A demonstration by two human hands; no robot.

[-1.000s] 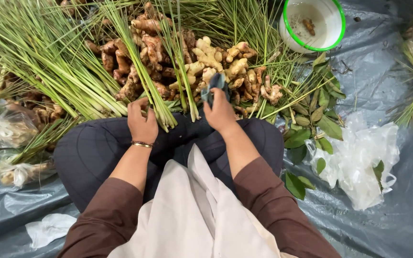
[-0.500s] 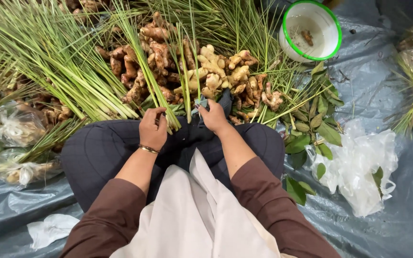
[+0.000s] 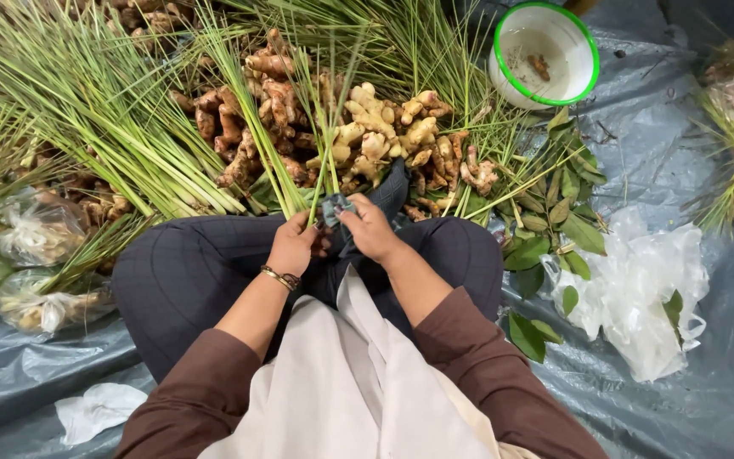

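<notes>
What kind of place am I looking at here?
Probably a floor-level produce sorting or market spot: a grey plastic sheet covers the ground, with heaps of ginger roots, long green stalks, loose leaves and a white bowl.

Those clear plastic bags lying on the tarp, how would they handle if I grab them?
The clear plastic bags look crumpled and thin, so they are probably floppy and very light. The film seems glossy, so likely slippery. Green leaves lie on and beside them and might slide off.
</notes>
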